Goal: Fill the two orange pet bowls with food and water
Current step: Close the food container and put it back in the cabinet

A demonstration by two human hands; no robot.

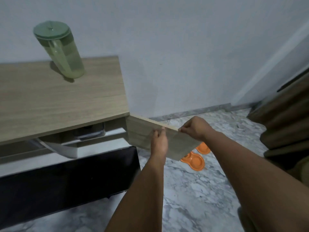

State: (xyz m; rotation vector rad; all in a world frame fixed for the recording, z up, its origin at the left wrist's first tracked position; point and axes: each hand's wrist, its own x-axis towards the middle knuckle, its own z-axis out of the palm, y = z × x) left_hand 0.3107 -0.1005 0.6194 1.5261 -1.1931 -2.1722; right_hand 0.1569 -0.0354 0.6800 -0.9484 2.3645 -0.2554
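On the marble floor, two orange bowls sit partly behind an open cupboard door; the left hand and right hand both hold its top edge

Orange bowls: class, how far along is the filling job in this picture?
Done: nothing visible; the part of the orange bowls that shows looks empty. In hand: left hand and right hand grip the open cabinet door. Left: food and water; the green pitcher stands on the cabinet top.
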